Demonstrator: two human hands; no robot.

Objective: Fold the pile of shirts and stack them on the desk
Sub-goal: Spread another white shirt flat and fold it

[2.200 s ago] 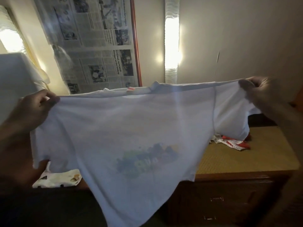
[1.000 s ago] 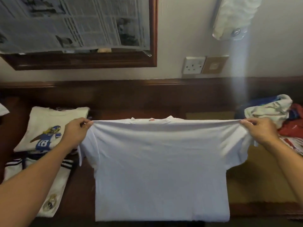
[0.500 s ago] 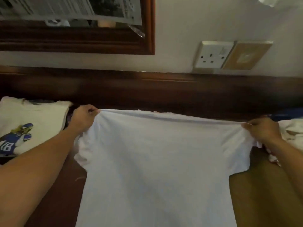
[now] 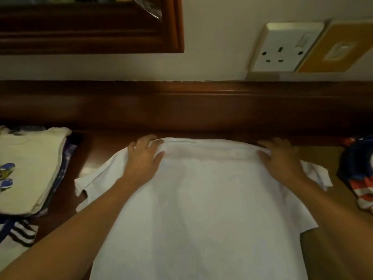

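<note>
- The white shirt is lying flat on the desk, filling the centre of the frame. Its collar edge is running along the dark back rail in the middle, and its body is stretching down past the bottom edge, so its long axis is running top to bottom in the frame.
- The left hand is resting on the shoulder at centre left, its fingers lying spread and fairly straight over the collar edge.
- The right hand is resting on the opposite shoulder at centre right. A small ridge of cloth is sitting between its thumb and fingers, and I cannot tell whether it is being pinched or only pressed.
- The two sleeves are poking out sideways just outside the hands, one at centre left and one at centre right. Each hand is therefore nearest to its own sleeve, which probably makes an inward fold across the long axis the next move.
- A folded stack is sitting at the left edge, and the unfolded pile is waiting at the right edge.
</note>
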